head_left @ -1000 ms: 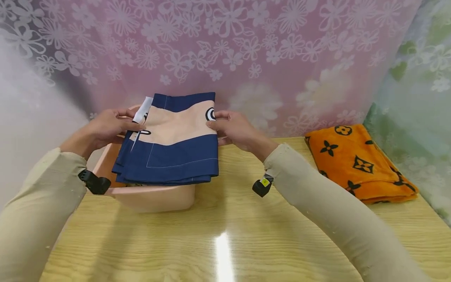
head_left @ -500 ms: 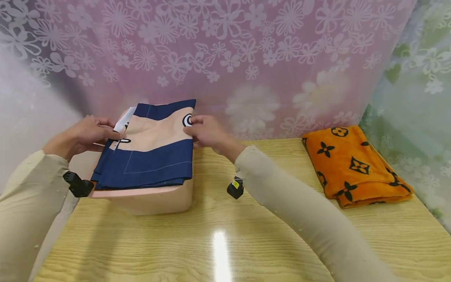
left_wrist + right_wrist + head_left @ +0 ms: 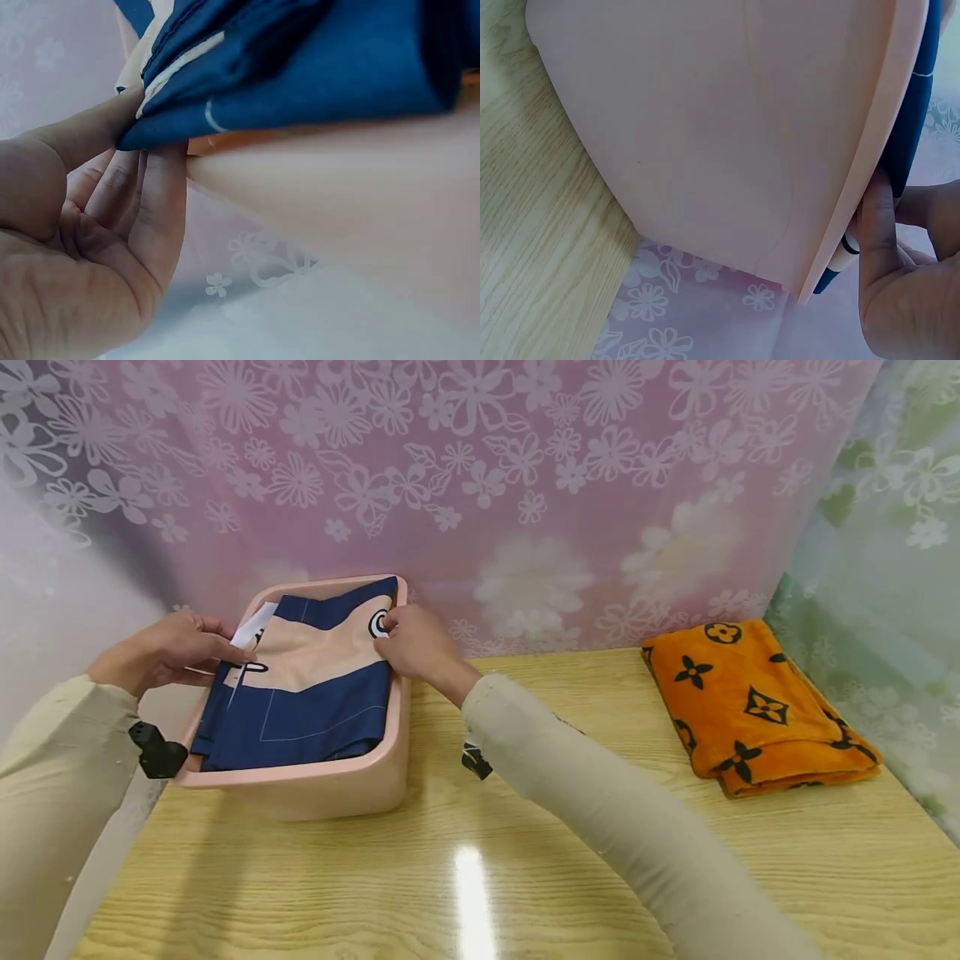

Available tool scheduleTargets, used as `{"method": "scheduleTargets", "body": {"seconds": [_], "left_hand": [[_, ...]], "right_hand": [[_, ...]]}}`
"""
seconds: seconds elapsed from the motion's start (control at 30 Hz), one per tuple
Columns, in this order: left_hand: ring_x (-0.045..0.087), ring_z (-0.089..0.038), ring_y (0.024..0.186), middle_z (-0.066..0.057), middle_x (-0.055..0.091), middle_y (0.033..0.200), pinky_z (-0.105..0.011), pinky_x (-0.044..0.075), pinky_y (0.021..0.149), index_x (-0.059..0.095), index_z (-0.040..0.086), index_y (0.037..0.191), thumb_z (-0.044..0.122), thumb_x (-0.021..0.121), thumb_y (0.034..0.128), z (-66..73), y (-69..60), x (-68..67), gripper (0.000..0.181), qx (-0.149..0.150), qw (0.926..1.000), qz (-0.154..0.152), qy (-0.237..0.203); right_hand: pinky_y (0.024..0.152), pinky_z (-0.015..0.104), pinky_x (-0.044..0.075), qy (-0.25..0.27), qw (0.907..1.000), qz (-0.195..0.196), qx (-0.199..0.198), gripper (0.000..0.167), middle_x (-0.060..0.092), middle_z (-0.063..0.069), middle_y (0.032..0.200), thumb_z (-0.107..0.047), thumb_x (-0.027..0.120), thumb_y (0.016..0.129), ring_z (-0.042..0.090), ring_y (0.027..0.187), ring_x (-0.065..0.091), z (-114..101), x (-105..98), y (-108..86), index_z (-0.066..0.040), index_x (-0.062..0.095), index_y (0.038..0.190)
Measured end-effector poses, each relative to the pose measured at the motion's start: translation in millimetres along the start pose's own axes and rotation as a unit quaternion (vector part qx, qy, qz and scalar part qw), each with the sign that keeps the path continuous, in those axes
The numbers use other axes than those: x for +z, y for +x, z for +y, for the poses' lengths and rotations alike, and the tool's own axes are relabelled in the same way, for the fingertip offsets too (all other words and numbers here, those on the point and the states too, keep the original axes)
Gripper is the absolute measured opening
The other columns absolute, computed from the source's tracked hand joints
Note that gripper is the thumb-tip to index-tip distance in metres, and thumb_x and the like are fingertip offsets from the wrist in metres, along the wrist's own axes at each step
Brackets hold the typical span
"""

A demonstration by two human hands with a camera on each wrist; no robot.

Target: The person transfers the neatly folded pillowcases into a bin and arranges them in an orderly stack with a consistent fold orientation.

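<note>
A folded navy and peach cloth (image 3: 315, 647) with black-and-white print lies in the mouth of a pink plastic bin (image 3: 322, 797) on the left of the table. My left hand (image 3: 176, 647) pinches the cloth's left edge, thumb on top and fingers beneath, as the left wrist view shows with the navy fabric (image 3: 315, 90) between them. At the opposite edge my right hand (image 3: 423, 647) pinches the cloth just inside the bin's right rim. In the right wrist view the bin's outer wall (image 3: 675, 135) hides much of the cloth.
An orange folded blanket (image 3: 757, 706) with dark flower motifs lies on the right of the wood-grain table (image 3: 570, 860). Behind the table hangs a pink floral curtain (image 3: 480, 485); a pale green floral one (image 3: 892, 610) hangs at the right.
Both hands have carried the cloth left and lowered it from above the bin into its mouth. More of the bin's rim shows now. The orange blanket stays put.
</note>
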State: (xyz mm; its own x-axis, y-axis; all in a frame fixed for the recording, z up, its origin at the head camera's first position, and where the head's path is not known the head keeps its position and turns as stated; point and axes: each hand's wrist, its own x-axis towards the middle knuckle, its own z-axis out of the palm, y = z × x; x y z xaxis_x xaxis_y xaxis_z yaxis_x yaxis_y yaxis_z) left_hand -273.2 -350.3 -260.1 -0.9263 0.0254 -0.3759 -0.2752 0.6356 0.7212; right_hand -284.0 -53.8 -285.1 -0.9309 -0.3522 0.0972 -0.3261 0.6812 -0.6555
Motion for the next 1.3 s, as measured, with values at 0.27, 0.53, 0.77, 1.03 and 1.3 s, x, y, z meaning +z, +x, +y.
{"method": "scheduleTargets", "body": {"seconds": [0.27,0.53,0.77,1.03,1.3], "left_hand": [[0.064,-0.016,0.072,-0.001,0.063,0.082,-0.035,0.056,0.068,0.050,-0.008,0.115,0.016,0.067,0.0906,1.9,-1.3,2.6,0.038,0.005,0.9995,0.002,0.031],[0.060,-0.014,0.067,-0.001,0.061,0.080,-0.031,0.055,0.063,0.052,-0.008,0.112,0.014,0.067,0.0904,5.0,-2.3,6.4,0.034,0.006,0.9995,0.007,0.031],[0.064,-0.015,0.069,-0.002,0.063,0.080,-0.034,0.056,0.066,0.048,-0.009,0.112,0.012,0.067,0.0898,6.1,-3.4,8.6,0.036,-0.003,0.9992,0.019,0.036],[0.067,-0.020,0.070,-0.012,0.067,0.083,-0.038,0.057,0.065,0.046,-0.014,0.119,0.010,0.064,0.0915,14.5,-6.7,14.7,0.041,0.001,0.9972,0.034,0.067],[0.064,-0.037,0.092,-0.034,0.051,0.117,-0.041,0.056,0.072,0.041,-0.012,0.127,0.024,0.060,0.0946,21.4,-11.0,23.6,0.053,0.010,0.9916,0.036,0.124]], "right_hand": [[0.057,0.019,0.036,-0.023,0.9997,0.007,-0.004,0.019,0.057,-0.001,0.081,-0.021,0.059,0.093,0.011,0.068,0.052,-1,1,0.8,-0.010,0.070,0.104],[0.070,0.020,0.045,-0.020,0.9997,0.005,0.010,0.029,0.063,0.002,0.109,-0.021,0.058,0.095,0.014,0.088,0.056,-2,2,0.0,-0.009,0.066,0.120],[0.065,0.020,0.044,-0.016,0.9998,0.002,0.013,0.024,0.062,0.002,0.104,-0.021,0.058,0.095,0.014,0.083,0.057,-4,3,0.5,-0.007,0.068,0.112],[0.059,0.017,0.047,0.046,0.9988,0.015,0.000,0.023,0.066,0.002,0.091,-0.018,0.060,0.092,0.007,0.068,0.061,-2,4,-5.8,-0.005,0.066,0.110],[0.075,0.020,0.046,0.048,0.9960,0.008,-0.075,0.022,0.062,-0.003,0.094,-0.020,0.056,0.094,0.009,0.084,0.055,4,-1,-22.5,-0.012,0.066,0.112]]}}
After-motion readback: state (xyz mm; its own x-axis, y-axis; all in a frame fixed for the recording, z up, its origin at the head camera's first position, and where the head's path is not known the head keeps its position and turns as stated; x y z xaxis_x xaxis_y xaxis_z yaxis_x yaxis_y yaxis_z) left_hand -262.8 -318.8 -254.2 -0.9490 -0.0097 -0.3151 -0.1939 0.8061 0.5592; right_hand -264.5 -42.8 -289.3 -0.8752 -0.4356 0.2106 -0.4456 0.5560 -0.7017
